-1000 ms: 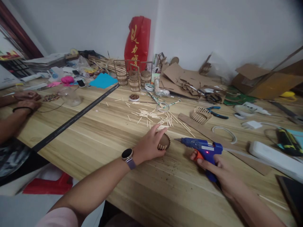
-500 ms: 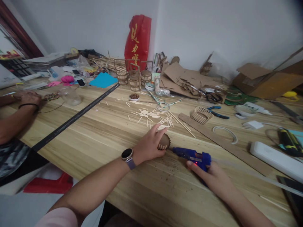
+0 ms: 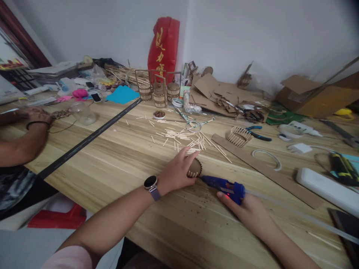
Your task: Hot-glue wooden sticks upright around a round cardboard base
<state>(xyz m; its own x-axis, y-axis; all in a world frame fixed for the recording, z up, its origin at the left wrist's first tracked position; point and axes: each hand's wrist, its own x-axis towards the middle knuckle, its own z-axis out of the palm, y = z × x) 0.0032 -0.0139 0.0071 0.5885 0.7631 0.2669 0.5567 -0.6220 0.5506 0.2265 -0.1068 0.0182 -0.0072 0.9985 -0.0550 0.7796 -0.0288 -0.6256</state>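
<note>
My left hand (image 3: 178, 170), with a watch on the wrist, is closed around the near left side of a round brown cardboard disc (image 3: 195, 166). Short wooden sticks stand along the disc's near edge, and a dark ridged rim runs round it. In my right hand (image 3: 246, 209) is a blue hot glue gun (image 3: 224, 186) with a red light lit. Its nozzle points left, right at the edge of the disc. A long clear glue stick (image 3: 283, 203) trails from the gun's back. Beyond my left hand lie many loose short sticks (image 3: 175, 134).
A cardboard strip (image 3: 260, 168), a small stick ring (image 3: 239, 136) and blue-handled pliers (image 3: 259, 133) lie to the right. Small stick baskets (image 3: 159, 95) stand at the back by a red bag (image 3: 164, 48). Another person's hands (image 3: 37, 116) rest at the far left.
My right hand has moved the glue gun slightly left, bringing its nozzle closer to the disc's edge. My left hand stays in place. The other person's arm has shifted a little.
</note>
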